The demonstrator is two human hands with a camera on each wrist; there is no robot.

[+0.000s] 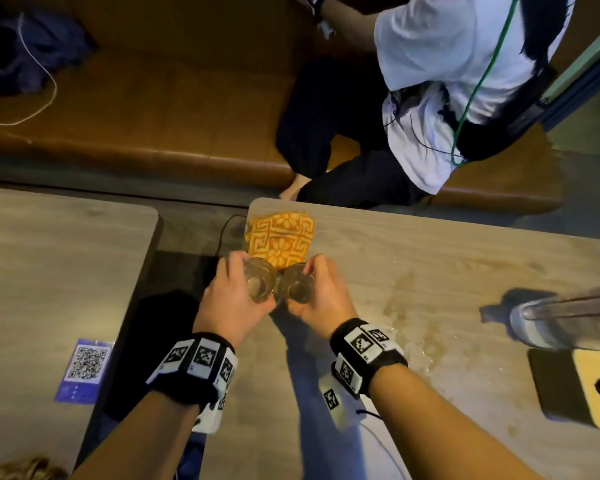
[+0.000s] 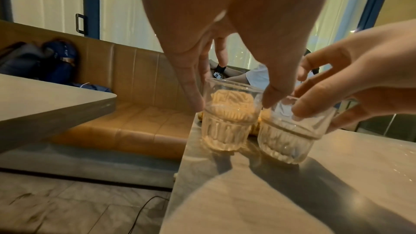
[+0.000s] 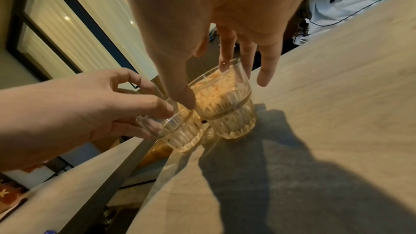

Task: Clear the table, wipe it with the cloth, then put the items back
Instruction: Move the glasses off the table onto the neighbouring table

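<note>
I hold two small ribbed clear glasses side by side near the table's point(image 1: 447, 258) far left corner. My left hand point(image 1: 234, 292) pinches the left glass point(image 1: 258, 284) point(image 2: 227, 118) by its rim from above. My right hand point(image 1: 321, 292) grips the right glass point(image 1: 297, 287) point(image 3: 227, 106) the same way. Both glasses look empty and are at or just above the tabletop, the left one at the table's edge. The folded orange patterned cloth point(image 1: 279, 240) lies just beyond them on the corner. A wet spill point(image 1: 406, 306) spreads to the right of my right hand.
A clear bottle point(image 1: 568, 317) lies at the right edge, above a wooden block with a hole point(image 1: 589, 386). A second table point(image 1: 49, 271) with a QR sticker point(image 1: 85, 367) stands across a narrow gap on the left. A person point(image 1: 430, 81) sits on the brown bench point(image 1: 153, 116).
</note>
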